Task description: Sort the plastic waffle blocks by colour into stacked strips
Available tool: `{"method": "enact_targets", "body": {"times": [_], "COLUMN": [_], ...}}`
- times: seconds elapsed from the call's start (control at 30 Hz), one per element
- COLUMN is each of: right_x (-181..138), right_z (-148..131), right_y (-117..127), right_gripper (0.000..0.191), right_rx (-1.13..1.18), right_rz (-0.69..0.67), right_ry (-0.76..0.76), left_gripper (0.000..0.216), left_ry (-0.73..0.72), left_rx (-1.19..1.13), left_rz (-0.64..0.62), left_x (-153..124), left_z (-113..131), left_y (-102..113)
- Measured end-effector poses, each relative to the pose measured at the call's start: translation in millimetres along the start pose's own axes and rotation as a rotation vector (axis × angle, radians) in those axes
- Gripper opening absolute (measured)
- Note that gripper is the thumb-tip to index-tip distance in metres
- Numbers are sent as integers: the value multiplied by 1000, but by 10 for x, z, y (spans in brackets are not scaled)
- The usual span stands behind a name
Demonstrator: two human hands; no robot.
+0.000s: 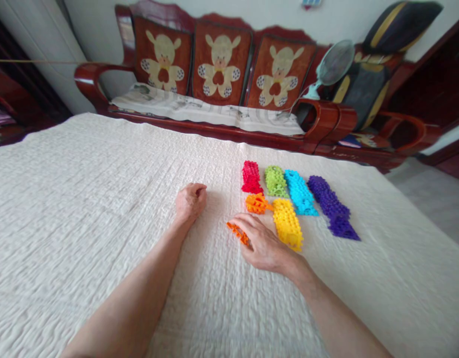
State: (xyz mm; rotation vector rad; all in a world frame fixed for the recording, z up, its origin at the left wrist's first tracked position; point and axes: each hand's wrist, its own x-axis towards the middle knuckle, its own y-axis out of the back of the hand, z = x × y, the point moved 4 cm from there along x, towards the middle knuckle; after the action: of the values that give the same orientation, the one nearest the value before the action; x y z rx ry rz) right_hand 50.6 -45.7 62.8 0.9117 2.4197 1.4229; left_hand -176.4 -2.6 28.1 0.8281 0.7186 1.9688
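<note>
My right hand (259, 242) has its fingers and thumb closed around an orange plastic building piece (236, 232), just above or on the white quilted cover (113, 199). Beyond those fingers lies a small orange group of building pieces (255, 204). A yellow block of pieces (287, 223) sits just past my right wrist. To the left, my left hand (191, 202) rests on the cover in a loose fist, with nothing visible in it. Farther back are rows of red pieces (250, 175), lime green pieces (276, 180), light blue pieces (299, 191) and purple pieces (329, 203).
Behind the covered surface stands a dark red wooden sofa (311, 130) with bear-patterned cushions (218, 62). A small fan (335, 62) is at its right arm. A wooden chair (412, 132) with a dark backrest stands at the far right.
</note>
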Motion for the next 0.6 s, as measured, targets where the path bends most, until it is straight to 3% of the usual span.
{"method": "enact_targets", "body": {"times": [0.6], "right_x": [28], "right_z": [-46], "right_y": [57], "right_gripper": [31], "right_rx": [-197], "right_rz": [212], "right_ry": [-156], "left_gripper": [31], "left_ry": [18], "left_rx": [14], "left_rz": [-8], "left_x": [-11], "left_z": [21], "left_y": [-1]}}
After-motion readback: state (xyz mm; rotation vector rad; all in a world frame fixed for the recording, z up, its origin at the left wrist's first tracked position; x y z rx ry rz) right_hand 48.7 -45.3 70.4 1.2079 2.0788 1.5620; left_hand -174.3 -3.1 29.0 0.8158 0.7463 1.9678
